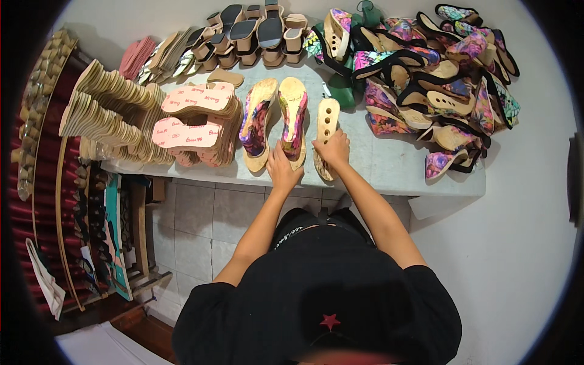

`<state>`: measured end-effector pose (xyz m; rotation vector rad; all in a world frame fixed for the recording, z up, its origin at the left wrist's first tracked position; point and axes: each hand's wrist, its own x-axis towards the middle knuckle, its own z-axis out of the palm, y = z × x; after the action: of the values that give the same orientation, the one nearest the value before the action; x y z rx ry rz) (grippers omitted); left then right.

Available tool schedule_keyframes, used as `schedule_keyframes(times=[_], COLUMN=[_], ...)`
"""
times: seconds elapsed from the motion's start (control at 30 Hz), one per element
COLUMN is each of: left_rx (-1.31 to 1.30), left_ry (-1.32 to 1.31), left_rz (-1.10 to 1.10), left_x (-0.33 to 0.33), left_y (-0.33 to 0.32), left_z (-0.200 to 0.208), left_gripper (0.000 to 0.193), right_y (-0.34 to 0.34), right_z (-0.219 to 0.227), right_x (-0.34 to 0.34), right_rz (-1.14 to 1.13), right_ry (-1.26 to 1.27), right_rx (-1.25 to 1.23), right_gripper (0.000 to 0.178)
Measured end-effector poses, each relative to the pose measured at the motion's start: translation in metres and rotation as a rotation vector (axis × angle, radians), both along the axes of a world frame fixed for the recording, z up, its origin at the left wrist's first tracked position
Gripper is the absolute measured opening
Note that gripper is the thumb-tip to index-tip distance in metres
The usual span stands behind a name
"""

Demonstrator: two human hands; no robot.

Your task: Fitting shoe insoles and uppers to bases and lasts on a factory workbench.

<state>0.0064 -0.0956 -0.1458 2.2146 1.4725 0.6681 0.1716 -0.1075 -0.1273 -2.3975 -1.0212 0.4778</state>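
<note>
Near the front edge of the table, my left hand (284, 170) is closed around the near end of a floral-covered wedge shoe sole (293, 118). Beside it on the left stands a similar floral wedge sole (258, 118), apart from my hands. My right hand (334, 149) grips the side of a pale wedge sole (328, 112) that shows a row of round holes, its thumb lying across the top. Part of each held sole is hidden behind my fingers.
Pink printed insole boards (188, 131) lie stacked at the left, next to rows of beige sole pieces (97, 115). Dark block-heeled soles (243, 33) line the back. Floral wedge shoes (444, 85) are heaped at the right, near a green object (342, 91). A rack (131, 243) stands lower left.
</note>
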Motion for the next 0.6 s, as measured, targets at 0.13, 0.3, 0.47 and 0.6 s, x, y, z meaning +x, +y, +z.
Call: schedule_keyframes(times=[0.13,0.3,0.47,0.6], left_rx=[0.021,0.047,0.085,0.093], left_ry=[-0.142,-0.164,-0.165,-0.166], left_rz=[-0.025,-0.052,-0.048,0.009], left_x=[0.001,0.001,-0.001,-0.008], left_y=[-0.003,-0.005,-0.005,-0.001], left_z=[-0.014,-0.015,-0.01,-0.013], left_gripper=[0.098,0.097,0.092,0.091], right_y=[-0.001,-0.019,-0.062,-0.084], right_z=[0.002,0.0,-0.027,0.021], right_x=[0.003,0.024,0.072,0.088], right_rz=[-0.056,-0.19,0.092,0.07], right_ry=[0.053,0.236,0.905,1.261], right_rx=[-0.013,0.159,0.694,0.764], right_gripper=[0.069,0.061,0.044,0.049])
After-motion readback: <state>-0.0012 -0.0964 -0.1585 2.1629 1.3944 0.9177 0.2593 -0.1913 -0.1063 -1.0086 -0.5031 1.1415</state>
